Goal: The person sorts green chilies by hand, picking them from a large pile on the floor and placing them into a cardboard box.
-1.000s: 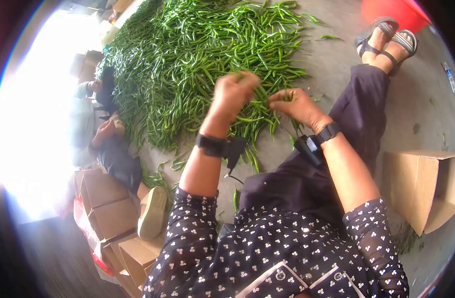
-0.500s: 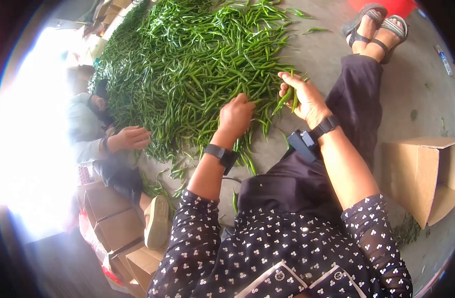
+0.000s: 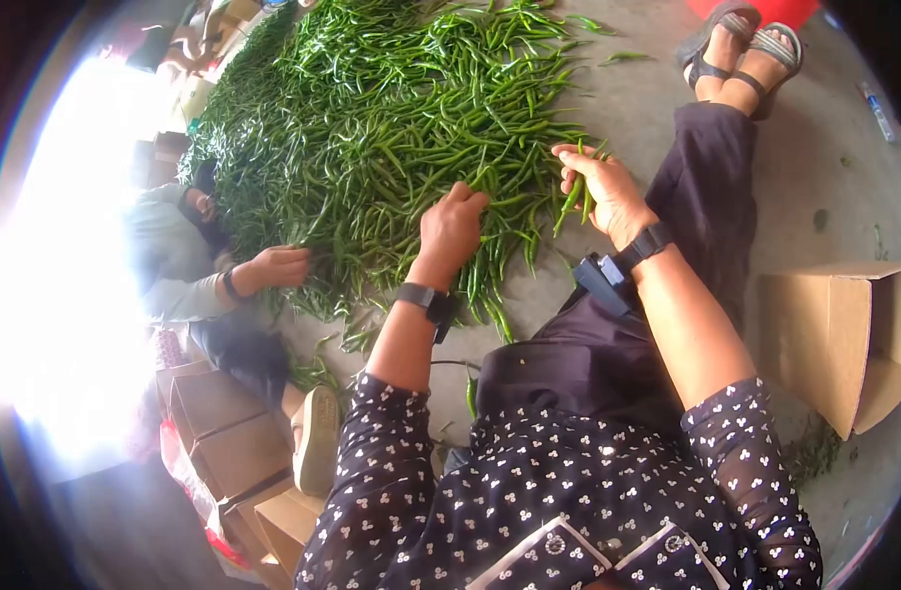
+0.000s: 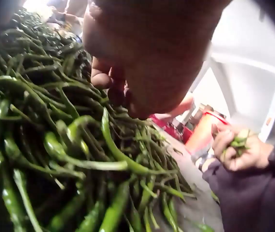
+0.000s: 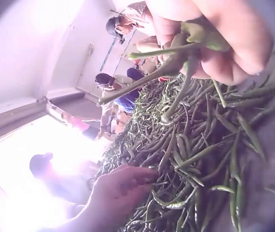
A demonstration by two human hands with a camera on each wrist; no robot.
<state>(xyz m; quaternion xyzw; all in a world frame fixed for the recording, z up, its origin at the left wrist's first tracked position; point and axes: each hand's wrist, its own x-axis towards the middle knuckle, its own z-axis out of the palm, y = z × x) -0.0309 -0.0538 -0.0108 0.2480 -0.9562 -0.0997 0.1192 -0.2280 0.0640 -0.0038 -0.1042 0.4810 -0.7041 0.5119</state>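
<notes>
My right hand [image 3: 608, 192] holds a small bunch of green chili peppers [image 3: 573, 193] at the pile's right edge. In the right wrist view, pepper stems [image 5: 152, 82] stick out past its curled fingers. My left hand [image 3: 450, 231] is bent down at the near side of the large chili pile [image 3: 391, 128], its fingertips among the peppers. The left wrist view shows its curled fingers [image 4: 101, 75] low over the pile, their tips partly hidden; I cannot tell if a pepper is between them.
Another person's hand [image 3: 273, 265] reaches into the pile at the left. Cardboard boxes [image 3: 229, 433] stand at the lower left, and an open carton [image 3: 814, 344] at the right. A red tub [image 3: 785, 10] sits beyond my sandals [image 3: 765, 59]. More people work across the pile.
My hands have moved apart. The left has dropped back toward the near pile, while the right has turned and shows its chilies. The other person's hand has reached in to the peppers.
</notes>
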